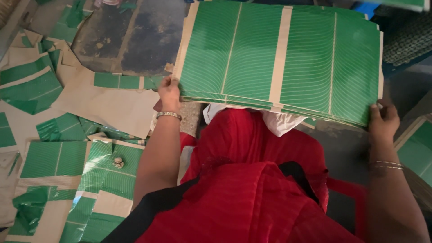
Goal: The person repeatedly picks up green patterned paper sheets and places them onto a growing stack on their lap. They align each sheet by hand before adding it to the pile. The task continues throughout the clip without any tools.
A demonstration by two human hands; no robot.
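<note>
Green printed sheets point(279, 58) form a stack held up at both near corners. The left hand point(169, 93) and the right hand point(383, 120) each have fingers pinching its edge. Scrap pieces point(54, 148) litter the floor point(135, 40).

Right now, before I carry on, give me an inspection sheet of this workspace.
Surface: dark floor, worn and stained.
Job's things: stack of green-printed sheets with tan borders, held level above red-clothed lap.
Clutter: loose green and tan sheets and offcuts spread over the floor on the left.
Grippers: left hand grips the stack's left near corner; right hand grips its right near corner.
Cables: nothing seen.
Surroundings: another green sheet at right edge.
</note>
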